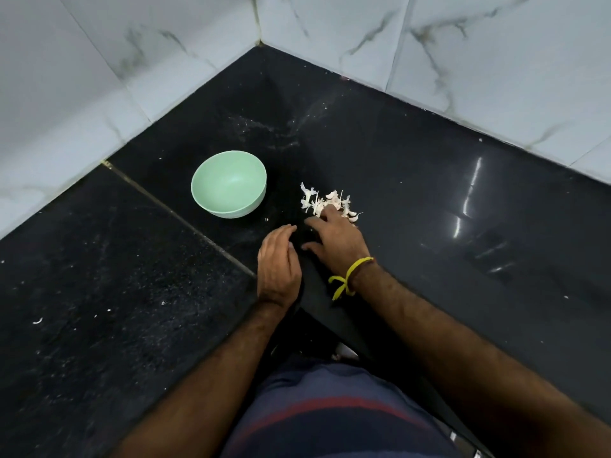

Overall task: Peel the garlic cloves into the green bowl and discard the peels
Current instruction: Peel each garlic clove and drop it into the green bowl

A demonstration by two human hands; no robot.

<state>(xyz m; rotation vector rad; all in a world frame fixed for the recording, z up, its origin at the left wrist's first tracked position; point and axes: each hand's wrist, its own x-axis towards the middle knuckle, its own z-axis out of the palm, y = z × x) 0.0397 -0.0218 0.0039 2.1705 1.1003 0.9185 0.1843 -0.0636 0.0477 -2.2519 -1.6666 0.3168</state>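
A pale green bowl (228,183) stands on the black counter, and I see nothing inside it. To its right lies a small heap of garlic cloves and white papery peels (325,202). My right hand (337,239), a yellow thread at its wrist, reaches palm down onto the near edge of that heap, fingers spread and touching it. Its fingertips hide part of the heap. My left hand (279,264) hovers just left of the right one, fingers loosely curved, holding nothing I can see.
The black stone counter (132,292) runs into a corner between two white marble-tiled walls (463,44). A seam crosses the counter left of the bowl. Small white peel scraps (37,321) lie scattered on the left slab. The counter's inner edge drops off below my wrists.
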